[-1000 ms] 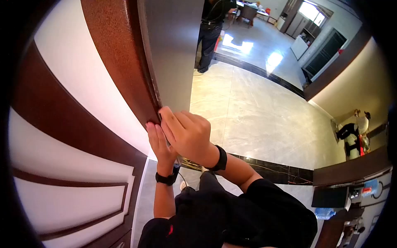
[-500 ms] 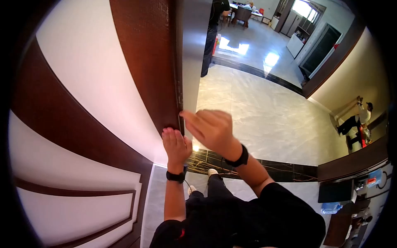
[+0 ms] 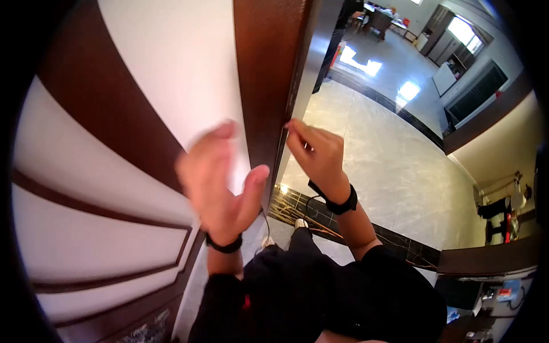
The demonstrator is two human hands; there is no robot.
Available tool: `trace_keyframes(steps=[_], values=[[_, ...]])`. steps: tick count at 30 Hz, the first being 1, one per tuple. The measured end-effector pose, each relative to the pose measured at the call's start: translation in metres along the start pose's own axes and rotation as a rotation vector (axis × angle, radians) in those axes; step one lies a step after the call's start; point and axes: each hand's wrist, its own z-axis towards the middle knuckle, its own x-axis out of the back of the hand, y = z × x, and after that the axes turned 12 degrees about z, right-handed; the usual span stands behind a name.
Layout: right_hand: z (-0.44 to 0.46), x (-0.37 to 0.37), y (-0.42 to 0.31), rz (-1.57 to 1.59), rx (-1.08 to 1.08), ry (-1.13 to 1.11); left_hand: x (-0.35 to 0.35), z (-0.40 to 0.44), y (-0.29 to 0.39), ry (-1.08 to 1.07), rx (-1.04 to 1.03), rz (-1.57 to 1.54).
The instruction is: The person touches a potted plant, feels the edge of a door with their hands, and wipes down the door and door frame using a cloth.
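Note:
My left hand [image 3: 214, 180], a little blurred by motion, is lifted in front of the white wall panel [image 3: 171, 63]. Its thumb stands apart from the fingers, and nothing shows in it. The fingers of my right hand [image 3: 323, 154] are curled, with thumb and fingertips pinched at the edge of the dark brown wooden door frame [image 3: 266, 74]. Whatever lies between those fingertips is too small to make out. Black bands with thin cables are on both wrists.
A dark patterned threshold strip [image 3: 320, 214] crosses the floor by my feet. Beyond lies a glossy tiled floor [image 3: 372, 137]. A person in dark clothes [image 3: 337, 43] stands past the frame. Farther back is a chair [image 3: 378, 24]; at right, a low brown ledge [image 3: 474, 262].
My left hand has come off the brown frame and swung left and up, its thumb spreading. My right hand stays at the frame edge, fingers still curled. The view has turned slightly.

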Motion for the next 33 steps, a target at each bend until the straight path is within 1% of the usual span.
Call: trace_keyframes(steps=[2,4,5,8,9,12,13,16,20,24,26,28,33], values=[[-0.001,0.000,0.000,0.010,-0.010,-0.007,0.024,0.026,0.006,0.015,-0.043,-0.084],[0.000,0.001,-0.003,0.003,-0.018,-0.003,0.039,0.045,0.010,0.043,-0.086,-0.246],[0.000,0.001,-0.005,-0.015,-0.039,0.010,0.044,0.053,0.012,0.055,-0.108,-0.350],[-0.004,-0.002,-0.001,-0.037,0.023,0.025,0.056,0.072,0.020,0.101,-0.190,-0.746],[-0.003,-0.001,0.000,-0.032,0.024,-0.005,0.057,0.078,0.021,0.106,-0.203,-0.852],[-0.007,0.000,0.002,-0.025,0.030,-0.002,0.058,0.091,0.028,0.121,-0.257,-1.073],[-0.011,-0.001,0.008,-0.046,0.040,-0.022,0.061,0.091,0.027,0.132,-0.302,-1.110],[-0.010,0.002,0.004,-0.060,0.040,-0.054,0.060,0.093,0.027,0.174,-0.350,-1.207],[-0.002,-0.003,0.002,-0.032,0.040,-0.047,0.062,0.093,0.021,0.192,-0.359,-1.262],[-0.012,0.003,0.006,-0.021,-0.007,-0.064,0.055,0.093,0.027,0.175,-0.301,-1.281],[-0.010,0.001,0.008,0.007,0.023,-0.045,0.054,0.093,0.029,0.175,-0.285,-1.291],[-0.008,0.001,0.006,0.017,-0.009,-0.052,0.056,0.096,0.029,0.173,-0.275,-1.306],[-0.007,0.000,0.006,0.000,0.018,-0.032,0.056,0.096,0.032,0.146,-0.240,-1.345]])
